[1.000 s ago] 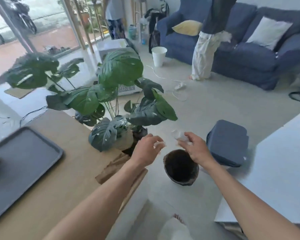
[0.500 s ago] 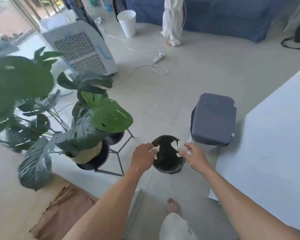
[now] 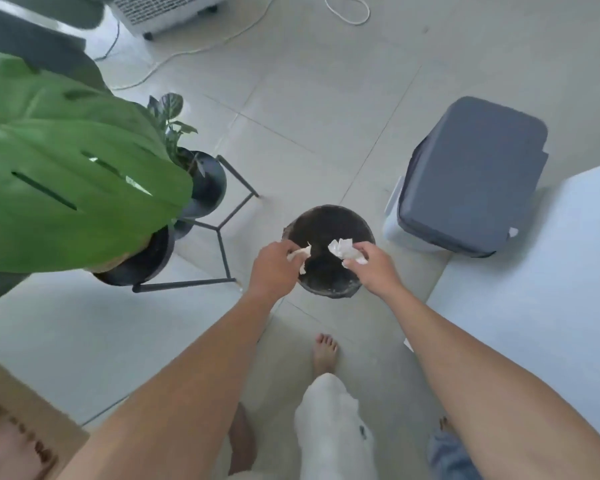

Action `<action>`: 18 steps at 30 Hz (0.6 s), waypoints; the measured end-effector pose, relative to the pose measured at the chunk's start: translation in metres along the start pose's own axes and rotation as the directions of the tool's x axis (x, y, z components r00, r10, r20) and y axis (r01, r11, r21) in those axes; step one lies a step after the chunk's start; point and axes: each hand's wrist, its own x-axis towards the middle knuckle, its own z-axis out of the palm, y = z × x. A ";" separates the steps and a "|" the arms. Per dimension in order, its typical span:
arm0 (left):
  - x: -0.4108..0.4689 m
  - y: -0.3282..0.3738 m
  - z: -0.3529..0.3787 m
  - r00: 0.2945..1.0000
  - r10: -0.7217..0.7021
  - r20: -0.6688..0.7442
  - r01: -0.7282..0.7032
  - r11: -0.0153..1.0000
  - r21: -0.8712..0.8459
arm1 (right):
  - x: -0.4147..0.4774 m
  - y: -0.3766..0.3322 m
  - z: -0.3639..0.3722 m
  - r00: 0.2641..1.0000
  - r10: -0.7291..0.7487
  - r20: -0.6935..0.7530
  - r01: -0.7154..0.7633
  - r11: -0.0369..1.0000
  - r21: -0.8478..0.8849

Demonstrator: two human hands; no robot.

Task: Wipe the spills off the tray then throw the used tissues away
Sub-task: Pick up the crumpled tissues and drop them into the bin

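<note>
A round black waste bin (image 3: 329, 223) stands on the tiled floor just in front of me, its mouth open and dark inside. My left hand (image 3: 272, 268) hovers over the bin's left rim, pinching a small crumpled white tissue (image 3: 300, 256). My right hand (image 3: 373, 268) hovers over the right rim and grips a larger crumpled white tissue (image 3: 343, 251). Both tissues hang above the bin's opening. The tray is out of view.
A big-leaved plant (image 3: 66, 178) in black pots on a metal stand (image 3: 219, 230) is at the left. A grey lidded bin (image 3: 465, 181) sits at the right beside a white surface (image 3: 551, 289). My bare foot (image 3: 324, 351) is below the bin. A cable (image 3: 194, 46) crosses the floor.
My view has tilted down from the room and table to the floor. Both hands have stayed over the black bin with the tissues in them, and the bin now looks nearer.
</note>
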 end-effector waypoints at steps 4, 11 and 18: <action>0.009 -0.015 0.014 0.998 -0.054 0.020 0.054 0.999 0.005 | 0.022 0.008 0.010 0.998 0.019 0.066 -0.018 1.000 -0.006; 0.009 -0.017 0.025 0.996 -0.086 0.026 0.086 0.996 0.006 | 0.027 0.027 0.002 0.989 0.085 0.121 -0.083 0.996 -0.023; 0.014 0.002 0.033 0.998 -0.060 0.012 0.060 0.998 0.000 | 0.026 0.035 -0.009 0.992 0.087 0.095 -0.085 0.996 -0.021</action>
